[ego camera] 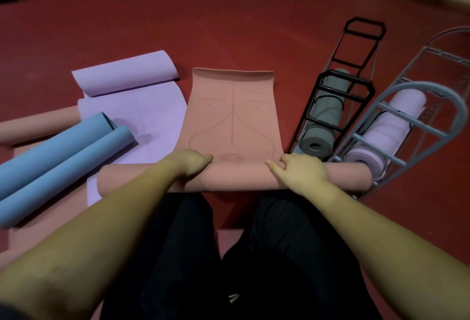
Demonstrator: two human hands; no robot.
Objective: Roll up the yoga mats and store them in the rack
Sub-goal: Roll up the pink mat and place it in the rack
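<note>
A: While your fingers sit on top of the roll, tell me what they're doing, L and R.

B: Both curled down onto the rolled part of the pink mat. Your left hand has knuckles bent over the roll w/ the thumb side toward the flat section. Your right hand has its forefinger stretched along the top and the rest bent over the roll's far side. I'd call it gripping, not flat-palmed, tho the fingertips are hidden behind the roll.

A: Where's the mat itself?

B: On the red floor right in front of your knees. The near end is rolled into a tube across your lap; the unrolled stretch runs away from you, its far edge curling up. The roll's right end is touching or just beside the grey rack, can't tell which.

A: So which step?

B: Mid-roll, I'd say. Plenty of flat mat left ahead.

A: Next?

B: Prob. push the roll fwd w/ both hands evenly so the ends stay flush, and keep it tight. The right end may catch the rack, so steer clear.

A: Then storage?

B: Grey rack holds a lilac roll, black rack a grey roll; both lie tipped on the floor. A purple mat and blue mat wait at your left, partly unrolled.
</note>
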